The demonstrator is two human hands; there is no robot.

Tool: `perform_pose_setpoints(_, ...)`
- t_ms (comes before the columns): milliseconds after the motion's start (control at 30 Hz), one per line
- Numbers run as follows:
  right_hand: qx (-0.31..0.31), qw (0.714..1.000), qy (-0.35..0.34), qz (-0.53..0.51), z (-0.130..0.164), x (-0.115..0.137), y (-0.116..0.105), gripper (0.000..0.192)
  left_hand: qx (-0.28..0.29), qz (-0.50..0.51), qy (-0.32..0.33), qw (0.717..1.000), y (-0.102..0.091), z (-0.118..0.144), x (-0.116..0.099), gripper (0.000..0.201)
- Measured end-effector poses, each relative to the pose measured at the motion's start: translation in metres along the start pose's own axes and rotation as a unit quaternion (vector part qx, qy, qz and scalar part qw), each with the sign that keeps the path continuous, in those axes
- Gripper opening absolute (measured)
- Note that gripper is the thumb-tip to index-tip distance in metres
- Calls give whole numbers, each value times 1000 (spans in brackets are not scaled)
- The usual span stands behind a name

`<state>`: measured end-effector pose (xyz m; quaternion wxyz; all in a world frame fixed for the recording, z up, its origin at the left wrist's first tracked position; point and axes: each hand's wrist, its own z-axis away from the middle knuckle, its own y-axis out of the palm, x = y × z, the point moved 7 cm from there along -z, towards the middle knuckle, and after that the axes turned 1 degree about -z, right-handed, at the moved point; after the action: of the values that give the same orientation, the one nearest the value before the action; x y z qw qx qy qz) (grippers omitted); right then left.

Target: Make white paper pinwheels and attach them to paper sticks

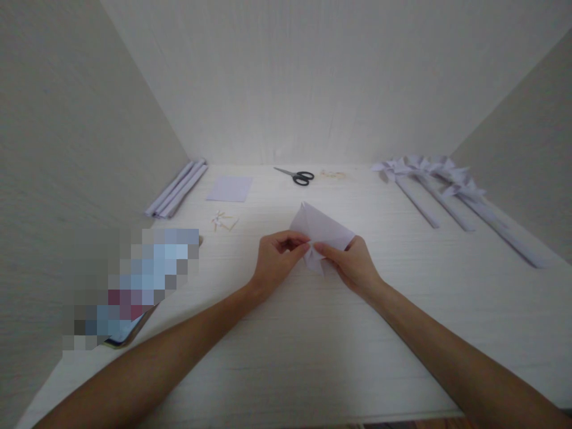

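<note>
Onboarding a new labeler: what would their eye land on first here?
Mid-table, the left hand and right hand pinch a folded white paper between them. At the far right lies a row of finished paper pinwheels on long paper sticks. Black scissors sit at the back centre, with a bundle of rolled paper sticks at the back left.

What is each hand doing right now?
Left hand: fingers pinched shut on the folded paper.
Right hand: fingers pinched shut on the same paper.
</note>
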<state>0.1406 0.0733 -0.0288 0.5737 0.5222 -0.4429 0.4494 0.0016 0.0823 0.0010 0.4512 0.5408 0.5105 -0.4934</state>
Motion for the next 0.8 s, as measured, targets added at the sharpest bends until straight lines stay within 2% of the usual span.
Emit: perform_pose_setpoints(800,-1,999,-12,37,1,4,0,29,-5,3,-11,1000,0,-1,3,8)
